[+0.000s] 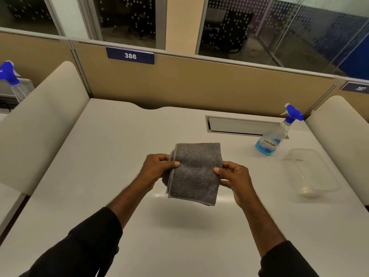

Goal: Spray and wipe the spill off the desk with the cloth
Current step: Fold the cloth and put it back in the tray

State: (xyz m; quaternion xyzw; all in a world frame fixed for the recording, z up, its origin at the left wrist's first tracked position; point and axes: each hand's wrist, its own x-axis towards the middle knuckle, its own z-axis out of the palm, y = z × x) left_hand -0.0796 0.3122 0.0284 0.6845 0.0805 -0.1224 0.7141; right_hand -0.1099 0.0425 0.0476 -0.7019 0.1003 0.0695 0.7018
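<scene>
Folded grey cloth [194, 172] held above middle of white counter [99, 156], clear of surface, shadow beneath. Left hand [157, 168] pinches cloth's left edge, thumb on top; right hand [232, 176] pinches right edge, thumb on top. Spray bottle [276, 134], blue trigger head, blue liquid, stands upright near far right corner, beside cable hatch [242, 124]. Clear plastic container [310, 172] lies by right edge, nearer than bottle. Spill not discernible.
</scene>
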